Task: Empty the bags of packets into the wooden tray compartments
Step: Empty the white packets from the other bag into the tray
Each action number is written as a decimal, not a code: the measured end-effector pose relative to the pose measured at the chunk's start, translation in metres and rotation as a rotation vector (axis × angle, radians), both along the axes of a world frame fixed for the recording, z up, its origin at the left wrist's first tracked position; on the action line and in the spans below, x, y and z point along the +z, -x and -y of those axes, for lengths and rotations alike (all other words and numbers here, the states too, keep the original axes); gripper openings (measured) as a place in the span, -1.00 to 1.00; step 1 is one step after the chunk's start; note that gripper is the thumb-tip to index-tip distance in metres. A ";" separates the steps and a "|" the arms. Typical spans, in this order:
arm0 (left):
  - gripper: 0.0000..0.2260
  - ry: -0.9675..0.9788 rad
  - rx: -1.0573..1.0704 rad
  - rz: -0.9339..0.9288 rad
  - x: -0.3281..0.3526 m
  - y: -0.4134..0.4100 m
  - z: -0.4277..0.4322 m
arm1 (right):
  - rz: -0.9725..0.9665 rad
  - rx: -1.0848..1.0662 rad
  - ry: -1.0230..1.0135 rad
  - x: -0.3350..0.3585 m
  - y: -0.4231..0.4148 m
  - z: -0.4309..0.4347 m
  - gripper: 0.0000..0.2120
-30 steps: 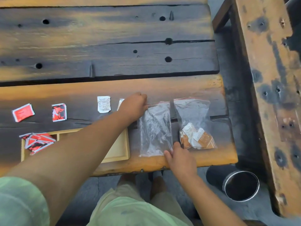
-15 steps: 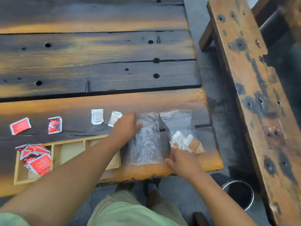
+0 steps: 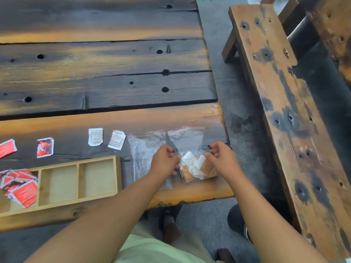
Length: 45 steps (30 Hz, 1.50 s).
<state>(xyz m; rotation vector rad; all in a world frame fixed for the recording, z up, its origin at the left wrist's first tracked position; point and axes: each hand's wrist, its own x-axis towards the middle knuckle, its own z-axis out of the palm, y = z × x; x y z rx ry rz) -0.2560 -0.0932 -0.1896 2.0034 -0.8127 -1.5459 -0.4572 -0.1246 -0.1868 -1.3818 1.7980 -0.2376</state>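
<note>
A clear zip bag (image 3: 187, 141) holding several orange and white packets (image 3: 197, 167) lies near the table's right front corner. My left hand (image 3: 165, 160) pinches its left side and my right hand (image 3: 221, 158) pinches its right side. Just left of it lies an empty clear bag (image 3: 145, 154), flat on the wood. The wooden tray (image 3: 79, 162) sits at the front left; its left compartment holds several red packets (image 3: 20, 186), while the middle and right compartments hold nothing.
Two white packets (image 3: 96, 136) (image 3: 116, 139) and two red packets (image 3: 45, 147) (image 3: 6, 148) lie loose on the table (image 3: 106, 88) behind the tray. A wooden bench (image 3: 281, 103) stands to the right across a floor gap. A dark round container (image 3: 237, 223) is on the floor.
My left hand left the empty bag and moved right to the packet bag's left side. My right hand shifted from the bag's near edge to its right side.
</note>
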 end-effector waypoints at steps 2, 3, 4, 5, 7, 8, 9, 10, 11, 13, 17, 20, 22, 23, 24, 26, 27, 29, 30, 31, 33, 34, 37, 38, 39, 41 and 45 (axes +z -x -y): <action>-0.73 -0.018 0.041 -0.006 -0.001 0.008 0.002 | -0.002 -0.037 -0.037 -0.007 0.002 0.001 -0.60; -0.71 -0.025 0.060 -0.005 -0.001 0.011 0.003 | 0.015 -0.066 -0.067 -0.009 0.002 0.000 -0.59; -0.70 -0.027 0.074 0.000 -0.001 0.013 0.004 | 0.030 -0.087 -0.097 -0.010 0.000 -0.001 -0.60; -0.70 -0.025 0.083 0.006 -0.002 0.015 0.005 | 0.049 -0.113 -0.111 -0.012 -0.001 -0.003 -0.64; -0.75 -0.009 0.100 0.008 -0.003 0.018 0.005 | 0.092 -0.181 -0.116 -0.014 -0.002 -0.007 -0.76; -0.79 0.008 0.101 0.004 -0.003 0.018 0.004 | 0.119 -0.210 -0.112 -0.014 -0.002 -0.009 -0.80; -0.84 0.025 0.086 0.001 -0.003 0.018 0.003 | 0.151 -0.232 -0.103 -0.014 -0.003 -0.010 -0.84; -0.87 0.045 0.060 -0.005 -0.002 0.017 0.002 | 0.176 -0.237 -0.092 -0.014 -0.002 -0.011 -0.89; -0.88 0.065 0.036 -0.014 0.000 0.016 0.000 | 0.208 -0.228 -0.076 -0.014 0.000 -0.012 -0.95; -0.87 0.097 0.024 -0.052 0.006 0.013 -0.003 | 0.282 -0.196 -0.044 -0.009 0.003 -0.016 -0.91; -0.77 0.160 0.042 -0.111 0.029 0.000 -0.012 | 0.438 -0.185 0.003 0.010 0.000 -0.023 -0.86; -0.79 0.237 0.071 -0.126 0.052 -0.019 -0.019 | 0.517 -0.144 0.027 0.030 -0.020 -0.025 -0.81; -0.80 0.290 0.097 -0.130 0.068 -0.038 -0.025 | 0.556 -0.097 0.018 0.044 -0.041 -0.026 -0.79; -0.81 0.313 0.115 -0.126 0.074 -0.049 -0.027 | 0.578 -0.074 0.005 0.052 -0.054 -0.027 -0.78; -0.81 0.335 0.136 -0.120 0.080 -0.061 -0.030 | 0.606 -0.055 -0.005 0.059 -0.067 -0.029 -0.77; -0.81 0.379 0.172 -0.110 0.091 -0.086 -0.037 | 0.676 -0.029 -0.027 0.071 -0.094 -0.034 -0.77; -0.80 0.398 0.185 -0.114 0.096 -0.098 -0.042 | 0.705 -0.012 -0.045 0.077 -0.107 -0.038 -0.78; -0.82 0.435 0.199 -0.126 0.105 -0.124 -0.052 | 0.728 0.022 -0.065 0.087 -0.136 -0.044 -0.80; -0.85 0.452 0.200 -0.130 0.109 -0.137 -0.058 | 0.736 0.036 -0.075 0.091 -0.149 -0.047 -0.82; -0.88 0.463 0.197 -0.139 0.113 -0.151 -0.065 | 0.740 0.045 -0.085 0.096 -0.163 -0.050 -0.84; -0.94 0.477 0.187 -0.171 0.120 -0.178 -0.080 | 0.749 0.038 -0.090 0.106 -0.191 -0.056 -0.81; -0.95 0.484 0.180 -0.196 0.122 -0.193 -0.088 | 0.757 0.027 -0.086 0.112 -0.206 -0.059 -0.77; -0.89 0.514 0.161 -0.236 0.128 -0.235 -0.111 | 0.784 0.019 -0.045 0.132 -0.252 -0.070 -0.70; -0.85 0.527 0.156 -0.249 0.130 -0.249 -0.119 | 0.802 0.011 -0.027 0.138 -0.267 -0.074 -0.65; -0.82 0.531 0.153 -0.257 0.132 -0.263 -0.126 | 0.826 -0.004 -0.009 0.144 -0.284 -0.078 -0.61; -0.79 0.537 0.156 -0.275 0.134 -0.287 -0.140 | 0.869 -0.041 0.006 0.152 -0.313 -0.085 -0.62; -0.76 0.537 0.146 -0.310 0.136 -0.326 -0.164 | 0.857 -0.055 0.078 0.157 -0.362 -0.101 -0.83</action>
